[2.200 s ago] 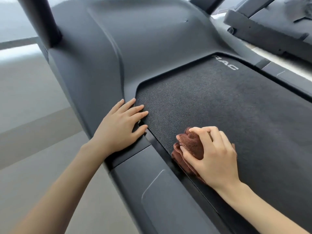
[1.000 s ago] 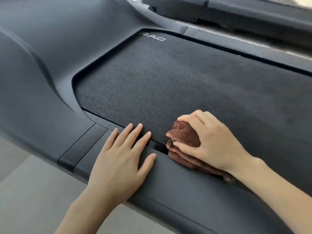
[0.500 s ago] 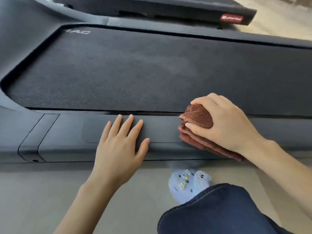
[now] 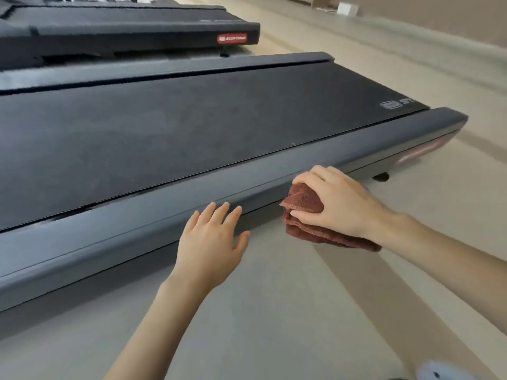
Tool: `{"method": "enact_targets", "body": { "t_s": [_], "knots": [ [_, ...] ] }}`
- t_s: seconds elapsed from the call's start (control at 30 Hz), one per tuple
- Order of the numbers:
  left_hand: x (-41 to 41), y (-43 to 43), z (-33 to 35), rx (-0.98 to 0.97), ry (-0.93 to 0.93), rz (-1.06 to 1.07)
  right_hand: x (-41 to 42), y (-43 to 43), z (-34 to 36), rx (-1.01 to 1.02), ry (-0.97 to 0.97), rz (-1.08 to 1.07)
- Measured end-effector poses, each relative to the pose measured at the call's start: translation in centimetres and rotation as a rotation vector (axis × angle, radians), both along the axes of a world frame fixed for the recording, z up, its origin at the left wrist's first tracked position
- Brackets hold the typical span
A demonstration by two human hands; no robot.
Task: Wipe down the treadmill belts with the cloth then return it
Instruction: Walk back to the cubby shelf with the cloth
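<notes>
The right hand point(image 4: 337, 200) is closed over a folded reddish-brown cloth point(image 4: 304, 204), thumb underneath and the other fingers curled across the top, so the cloth is gripped firmly with its lower folds hanging out beneath the palm toward the wrist. The cloth is pressed against the outer edge of the near side rail point(image 4: 164, 223) of the treadmill, not on the belt itself; part of it hangs past the rail over the pale floor point(image 4: 288, 311). The left hand point(image 4: 211, 242) lies just to the left of the cloth, flat and spread with nothing in it, its fingertips resting on the same rail and its palm out over the floor. The two hands are near each other but apart. Beyond the rail the dark belt point(image 4: 164, 133) runs across the view, its surface dull and slightly mottled, with a small logo point(image 4: 395, 104) near its rear end on the right. The far side rail point(image 4: 192, 67) borders the belt on the other side. Behind it stands a second treadmill point(image 4: 123, 28), its end cap bearing a red label point(image 4: 232, 38). At the bottom right corner a pale, blurred shape shows, too unclear to identify
</notes>
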State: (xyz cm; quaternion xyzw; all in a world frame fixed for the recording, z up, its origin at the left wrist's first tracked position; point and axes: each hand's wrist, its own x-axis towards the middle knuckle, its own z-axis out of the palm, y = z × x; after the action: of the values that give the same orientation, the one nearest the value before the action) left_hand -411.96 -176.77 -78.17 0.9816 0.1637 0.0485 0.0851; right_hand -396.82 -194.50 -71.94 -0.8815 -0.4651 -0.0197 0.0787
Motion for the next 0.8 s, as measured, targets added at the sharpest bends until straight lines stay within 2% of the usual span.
{"method": "enact_targets", "body": {
  "t_s": [0.27, 0.5, 0.67, 0.8],
  "knots": [
    [10.6, -12.4, 3.0, 0.038, -0.058, -0.311, 4.0, -16.9, 1.6, -0.04, -0.057, -0.29],
    [21.2, -23.5, 5.3, 0.098, -0.05, -0.539, 10.2, -29.2, 1.8, 0.047, -0.049, -0.519],
    [28.2, -30.5, 8.6, 0.125, 0.017, -0.631, 14.9, -35.9, 4.0, 0.007, 0.008, -0.642],
    [31.4, -35.8, 13.4, 0.092, -0.018, -0.66, 17.2, -39.5, 8.2, 0.008, 0.021, -0.73]
  ]
}}
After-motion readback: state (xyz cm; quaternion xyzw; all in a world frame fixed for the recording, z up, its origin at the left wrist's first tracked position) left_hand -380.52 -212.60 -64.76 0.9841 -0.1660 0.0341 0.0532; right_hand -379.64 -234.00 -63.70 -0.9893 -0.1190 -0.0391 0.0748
